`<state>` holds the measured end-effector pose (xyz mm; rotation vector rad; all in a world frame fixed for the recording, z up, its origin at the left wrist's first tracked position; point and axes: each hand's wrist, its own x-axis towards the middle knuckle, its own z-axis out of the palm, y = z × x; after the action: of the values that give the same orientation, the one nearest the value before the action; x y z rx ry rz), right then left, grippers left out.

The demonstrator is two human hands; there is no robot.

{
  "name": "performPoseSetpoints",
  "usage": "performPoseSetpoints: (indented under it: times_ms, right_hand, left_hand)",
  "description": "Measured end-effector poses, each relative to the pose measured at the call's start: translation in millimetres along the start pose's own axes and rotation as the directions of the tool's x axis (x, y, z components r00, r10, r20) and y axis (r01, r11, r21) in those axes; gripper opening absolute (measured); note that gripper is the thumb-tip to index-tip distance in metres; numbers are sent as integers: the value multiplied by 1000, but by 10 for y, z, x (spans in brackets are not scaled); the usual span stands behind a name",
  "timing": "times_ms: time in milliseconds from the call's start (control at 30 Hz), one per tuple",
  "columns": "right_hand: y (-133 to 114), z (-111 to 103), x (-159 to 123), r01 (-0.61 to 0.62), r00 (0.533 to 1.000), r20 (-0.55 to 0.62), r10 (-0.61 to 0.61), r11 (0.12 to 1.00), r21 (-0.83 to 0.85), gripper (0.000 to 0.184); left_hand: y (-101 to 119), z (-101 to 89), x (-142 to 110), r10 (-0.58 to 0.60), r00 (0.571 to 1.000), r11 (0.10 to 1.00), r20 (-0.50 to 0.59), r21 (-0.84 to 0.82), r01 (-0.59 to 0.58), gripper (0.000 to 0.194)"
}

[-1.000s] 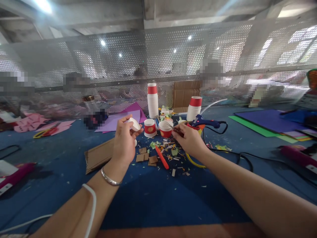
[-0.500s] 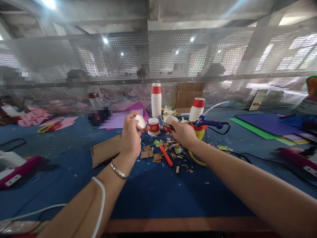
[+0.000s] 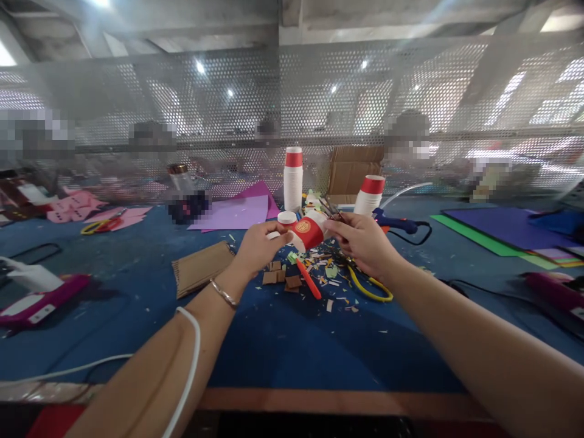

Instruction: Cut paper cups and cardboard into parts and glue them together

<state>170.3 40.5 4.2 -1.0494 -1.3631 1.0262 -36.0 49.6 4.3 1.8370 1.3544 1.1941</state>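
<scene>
A red and white paper cup [image 3: 308, 233] with a gold emblem is tilted between my hands. My right hand [image 3: 365, 239] is closed around its upper right end. Thin metal blades, like those of scissors [image 3: 329, 208], stick up beside those fingers; their handles are hidden. My left hand [image 3: 260, 246] pinches a small white paper piece [image 3: 274, 235], and its thumb reaches the cup's lower left rim. Just behind stands another paper cup [image 3: 287, 217], upside down and partly covered. Below lie an orange-red pen-like stick [image 3: 309, 278] and a yellow-handled tool [image 3: 371, 287].
Paper scraps and cardboard squares [image 3: 292, 283] litter the middle. A cardboard sheet [image 3: 203, 267] lies left. Behind are two cup stacks [image 3: 292, 182] and purple paper [image 3: 232, 210]. A blue glue gun [image 3: 396, 224] with a cord lies right. Power strips [image 3: 45, 298] flank both sides.
My hands have come together. The red and white cup has turned so its emblem faces me. The white piece in my left hand has moved down and right and shows edge-on.
</scene>
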Motion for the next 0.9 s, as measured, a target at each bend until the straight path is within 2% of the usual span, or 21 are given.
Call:
performPoseSetpoints:
  times_ms: [67,133,167,233,367,433,533,633,733,767,833,900]
  right_hand:
    - [19,-16,0,99,994,-47,-103,992,-78,19]
    - [8,-37,-28,252,958,-68,-277,934,-255,16]
    - [-9,-45,-53,325,931,-40,-363,875,-359,19]
    - [-53,-47,-115,422,896,97,-432,766,-485,25]
    - [-79,-6,-188,563,827,437,-355,548,-619,27]
    - [-48,9,-183,606,794,520,-313,456,-652,30]
    - [-16,-8,-158,637,771,561,-302,379,-671,32]
    - [-64,-86,-110,631,776,543,-321,374,-680,25]
    - [-197,-252,32,570,820,440,-365,470,-674,19]
    - [-255,-333,112,533,843,379,-382,496,-686,17]
    - [-376,-532,320,375,902,178,-394,511,-773,16]
    - [-481,-764,567,279,902,44,-429,503,-818,17]
  left_hand:
    - [-8,-11,5,29,1000,996,-10,83,-28,16]
    - [-9,-34,13,43,999,988,-28,147,-38,15]
    - [-8,-47,16,44,998,984,-36,172,-37,14]
    - [-6,-68,20,35,998,979,-44,200,-26,14]
    - [4,-74,15,22,1000,982,-16,186,-19,20]
    - [17,-69,8,-11,1000,992,26,127,8,24]
    - [52,-66,-5,-132,983,990,130,-26,136,24]
    - [100,-64,-16,-227,952,941,205,-207,269,23]
    - [146,-51,-21,-290,940,869,178,-362,337,22]
    - [158,-43,-21,-318,935,840,158,-410,355,22]
    - [175,-24,-25,-369,921,778,125,-500,379,21]
    - [190,-3,-34,-390,914,739,115,-553,385,19]
